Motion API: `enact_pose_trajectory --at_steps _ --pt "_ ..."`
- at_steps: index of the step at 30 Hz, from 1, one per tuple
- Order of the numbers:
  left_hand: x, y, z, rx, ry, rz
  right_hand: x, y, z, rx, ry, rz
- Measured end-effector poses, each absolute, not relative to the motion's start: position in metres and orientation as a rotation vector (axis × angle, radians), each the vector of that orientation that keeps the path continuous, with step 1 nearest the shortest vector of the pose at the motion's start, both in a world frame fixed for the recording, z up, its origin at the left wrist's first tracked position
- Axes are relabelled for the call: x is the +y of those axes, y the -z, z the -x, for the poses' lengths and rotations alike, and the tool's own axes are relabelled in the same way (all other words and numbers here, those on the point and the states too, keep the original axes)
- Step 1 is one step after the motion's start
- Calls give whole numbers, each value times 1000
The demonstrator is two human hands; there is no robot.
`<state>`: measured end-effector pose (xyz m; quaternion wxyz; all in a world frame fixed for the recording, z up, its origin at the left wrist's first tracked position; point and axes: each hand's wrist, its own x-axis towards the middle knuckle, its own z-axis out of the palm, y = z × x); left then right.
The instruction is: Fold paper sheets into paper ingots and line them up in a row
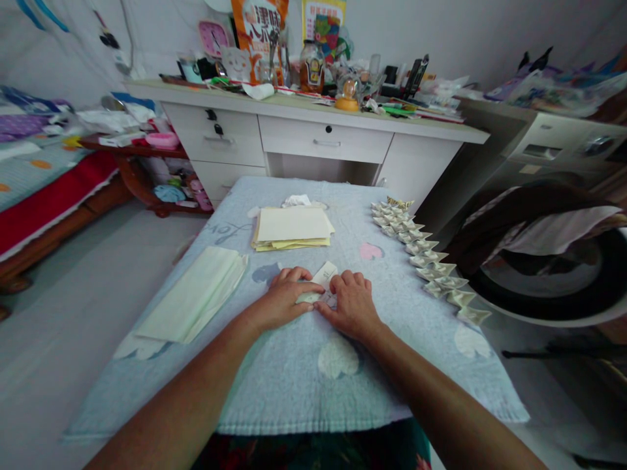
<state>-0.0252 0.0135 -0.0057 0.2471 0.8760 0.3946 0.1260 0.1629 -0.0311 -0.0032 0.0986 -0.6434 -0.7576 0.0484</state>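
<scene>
A small folded piece of paper [325, 272] lies on the cloth-covered table in front of me, with part of it under my fingers. My left hand [290, 297] presses on its left side, fingers bent and thumb reaching to the middle. From the right, my right hand [353, 301] holds it down, fingers curled and thumb near the left thumb. Beyond the hands sits a stack of cream paper sheets [294, 224]. To the left lies a pile of long pale green paper [196, 297]. Folded paper boats [425, 251] stand in rows along the right side.
A pale blue patterned cloth [274, 385] covers the table. Crumpled white tissue [296, 200] lies behind the stack. A cluttered white desk [323, 140] stands beyond, with a washing machine [548, 150] at right and a bed [44, 176] at left.
</scene>
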Motion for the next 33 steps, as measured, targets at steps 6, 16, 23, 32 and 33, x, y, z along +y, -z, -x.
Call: enact_pose_trajectory --at_steps 6,16,23,32,33 --pt "15 4 27 1051 -296 -2357 -29 4 -169 -2218 -270 1877" --pt "17 1 33 996 -246 -2347 -25 -5 -187 -2248 -524 1758" --pt "18 1 33 977 -304 -2324 -27 -8 -195 -2215 -642 1622" --pt "14 10 21 1325 -549 -2265 -19 4 -202 -2075 -572 1502" --pt "14 13 19 1352 -562 -2291 -18 5 -201 -2109 -532 1503"
